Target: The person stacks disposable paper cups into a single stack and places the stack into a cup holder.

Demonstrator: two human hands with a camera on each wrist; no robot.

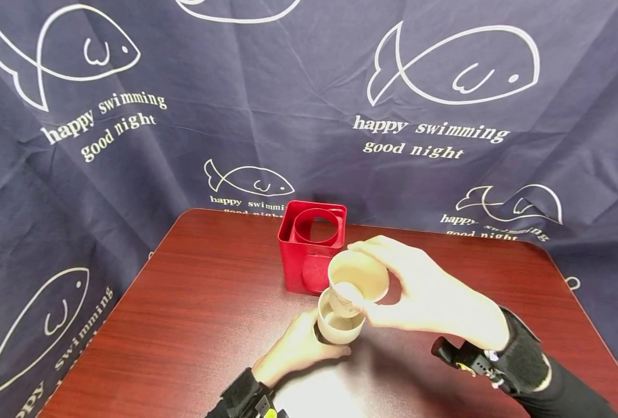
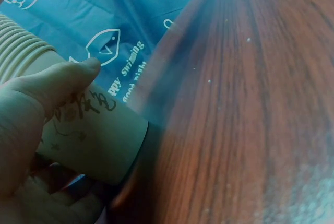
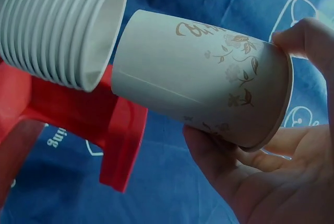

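Head view showed the left hand [image 1: 298,348] wrapped around a stack of paper cups [image 1: 340,325] resting near the front of the worktop [image 1: 183,302], while the right hand [image 1: 429,302] pinched the rim of a single cup [image 1: 358,278] between thumb and fingers, its base just clear of the stack's mouth. Judging by that gap, the single cup looked freshly parted from the stack, or about to be nested into it; the pictures could not settle which. The red holder [image 1: 311,249] behind them stood without any cup in its round opening, so that part seemed undone.
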